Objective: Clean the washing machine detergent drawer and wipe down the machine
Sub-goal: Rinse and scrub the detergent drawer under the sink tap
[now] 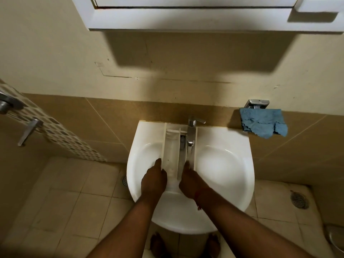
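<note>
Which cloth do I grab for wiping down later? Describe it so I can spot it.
Start at the white sink. Look past its right back corner to the chrome wall holder. The blue cloth draped below it is the only fabric there.

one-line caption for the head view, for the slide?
Both hands, left hand and right hand, hold a white detergent drawer in the sink under the faucet.

White detergent drawer (172,146) lies lengthwise across the sink (223,164).
</note>
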`<state>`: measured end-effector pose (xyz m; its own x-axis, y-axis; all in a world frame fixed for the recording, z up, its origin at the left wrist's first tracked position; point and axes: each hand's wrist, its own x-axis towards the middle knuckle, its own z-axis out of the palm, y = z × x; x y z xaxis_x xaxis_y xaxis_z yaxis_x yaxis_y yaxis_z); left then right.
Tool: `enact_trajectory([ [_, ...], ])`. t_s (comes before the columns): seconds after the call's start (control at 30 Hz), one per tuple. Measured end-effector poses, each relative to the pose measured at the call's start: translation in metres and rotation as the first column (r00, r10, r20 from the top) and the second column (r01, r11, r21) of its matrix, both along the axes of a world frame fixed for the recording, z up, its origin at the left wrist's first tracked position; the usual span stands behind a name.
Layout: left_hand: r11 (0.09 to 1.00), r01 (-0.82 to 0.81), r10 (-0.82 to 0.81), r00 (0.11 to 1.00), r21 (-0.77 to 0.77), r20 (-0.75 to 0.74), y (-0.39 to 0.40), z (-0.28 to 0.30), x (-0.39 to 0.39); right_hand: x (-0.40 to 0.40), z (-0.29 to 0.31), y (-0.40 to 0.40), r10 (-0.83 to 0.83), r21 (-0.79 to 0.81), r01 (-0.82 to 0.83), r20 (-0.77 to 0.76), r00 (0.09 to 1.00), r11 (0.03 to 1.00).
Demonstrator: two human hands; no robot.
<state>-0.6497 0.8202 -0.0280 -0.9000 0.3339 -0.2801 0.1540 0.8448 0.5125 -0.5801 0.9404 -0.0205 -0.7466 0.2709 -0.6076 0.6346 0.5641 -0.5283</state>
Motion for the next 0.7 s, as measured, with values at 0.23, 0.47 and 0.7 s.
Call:
enact_trajectory([
  [0.23,0.999,0.017,-0.018,1.000,0.030,0.018,0.001,-0.001,0.003,-0.032,0.013,0.026,-0.073,0.076,0.089,-0.191,0.979,0.993],
  [0.47,0.998,0.011,-0.014,0.999,0.066,0.045,0.002,-0.002,-0.002,0.010,0.009,0.028,0.175,0.007,-0.175,0.012,0.984,0.984],
  [0.7,0.996,0.003,-0.010,0.997,0.092,0.075,0.005,-0.004,0.002,-0.026,0.013,0.039,-0.032,0.050,0.045,-0.233,0.972,0.998],
])
